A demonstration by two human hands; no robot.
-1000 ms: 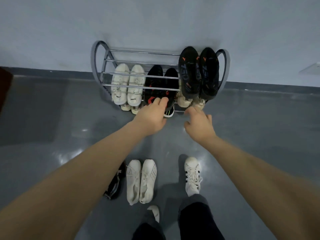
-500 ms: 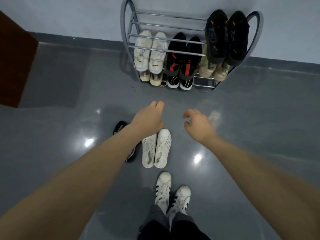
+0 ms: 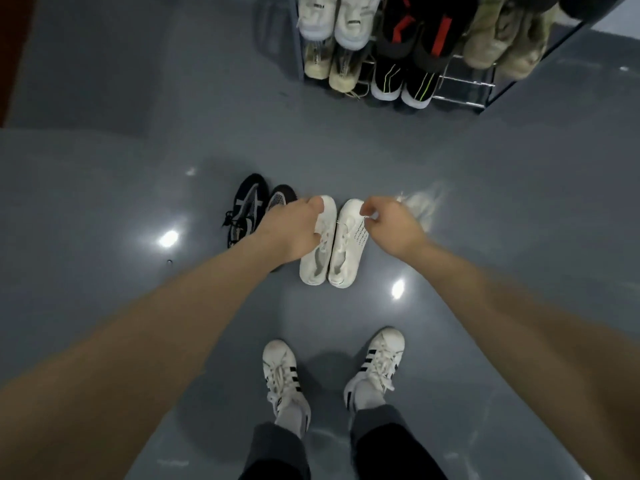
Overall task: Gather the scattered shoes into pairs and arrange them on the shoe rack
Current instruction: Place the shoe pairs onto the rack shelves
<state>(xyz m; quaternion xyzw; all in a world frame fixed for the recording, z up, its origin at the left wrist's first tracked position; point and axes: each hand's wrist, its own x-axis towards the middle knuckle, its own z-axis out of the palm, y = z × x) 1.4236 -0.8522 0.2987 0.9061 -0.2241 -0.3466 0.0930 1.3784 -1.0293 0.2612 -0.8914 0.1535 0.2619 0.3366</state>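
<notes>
Now away from shoe rack (image 3: 464, 95), my left hand (image 3: 294, 230) and right hand (image 3: 391, 226) descend, fingers closing over white pair (image 3: 341, 251) on floor; grip unconfirmed. Black pair (image 3: 249, 206) waits.

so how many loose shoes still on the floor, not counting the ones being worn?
4: two white shoes side by side under the left hand and right hand, two black-and-grey shoes just left of them. Arms may hide more.

Bare forearms, dark trousers, white striped sneakers

Both arms are uncovered, no sleeves showing. At 6 o'clock, dark trouser legs (image 3: 381, 441) end above grey socks (image 3: 292, 415) and white lace-up sneakers (image 3: 280, 370) with three black side stripes.
</notes>
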